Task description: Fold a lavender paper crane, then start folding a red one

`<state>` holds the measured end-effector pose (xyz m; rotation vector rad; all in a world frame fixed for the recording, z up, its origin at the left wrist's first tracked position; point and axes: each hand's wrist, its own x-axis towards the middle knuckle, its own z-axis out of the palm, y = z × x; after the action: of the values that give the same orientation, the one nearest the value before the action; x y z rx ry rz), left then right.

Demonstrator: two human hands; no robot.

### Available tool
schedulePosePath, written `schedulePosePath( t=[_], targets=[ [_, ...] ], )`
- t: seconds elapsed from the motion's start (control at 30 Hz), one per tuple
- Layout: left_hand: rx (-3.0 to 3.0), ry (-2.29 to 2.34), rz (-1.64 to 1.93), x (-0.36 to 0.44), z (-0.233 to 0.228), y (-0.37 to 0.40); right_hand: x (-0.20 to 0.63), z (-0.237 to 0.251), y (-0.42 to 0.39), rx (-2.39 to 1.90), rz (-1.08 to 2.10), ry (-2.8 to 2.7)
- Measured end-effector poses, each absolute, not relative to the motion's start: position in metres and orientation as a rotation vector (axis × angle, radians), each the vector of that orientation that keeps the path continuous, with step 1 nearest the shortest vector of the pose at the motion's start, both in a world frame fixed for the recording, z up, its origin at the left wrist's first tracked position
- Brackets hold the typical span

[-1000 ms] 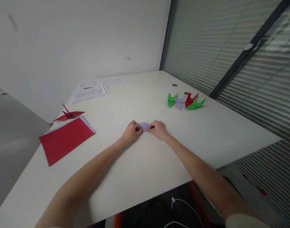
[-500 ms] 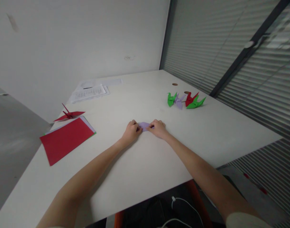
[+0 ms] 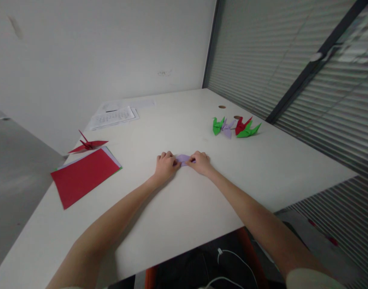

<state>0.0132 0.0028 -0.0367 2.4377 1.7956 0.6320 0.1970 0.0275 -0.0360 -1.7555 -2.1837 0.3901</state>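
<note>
Small folded lilac paper piece (image 3: 183, 159): thin matt paper, sharp creases. Flat red paper sheet (image 3: 83, 175): matt, smooth, uncreased. White tabletop (image 3: 184, 200): smooth, low-sheen, probably laminate. Folded red, green and lilac paper cranes (image 3: 235, 127): same matt paper. Printed white sheets (image 3: 113, 117): plain office paper. Window blinds (image 3: 292, 64): ribbed slats, slight sheen.

We cannot read the printed sheets (image 3: 114, 117) far beyond our left hand (image 3: 165, 165), and both hands cover the ends of the folded lilac paper (image 3: 184, 159), hiding its shape.
</note>
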Motion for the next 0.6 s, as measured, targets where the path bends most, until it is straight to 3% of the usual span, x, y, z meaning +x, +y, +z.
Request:
schedulePosePath(
  t=[0.2, 0.4, 0.6],
  targets=[
    [2.483, 1.791, 0.649, 0.014, -0.037, 0.001, 0.197, -0.037, 0.028, -1.778, 0.383, -2.189],
    [2.907, 1.181, 0.466, 0.01, -0.026, -0.007, 0.196, -0.037, 0.028, -1.777, 0.375, -2.196],
    [2.84, 1.237, 0.503, -0.001, -0.014, -0.016, 0.194, -0.035, 0.027, -1.774, 0.409, -2.162]
  ],
)
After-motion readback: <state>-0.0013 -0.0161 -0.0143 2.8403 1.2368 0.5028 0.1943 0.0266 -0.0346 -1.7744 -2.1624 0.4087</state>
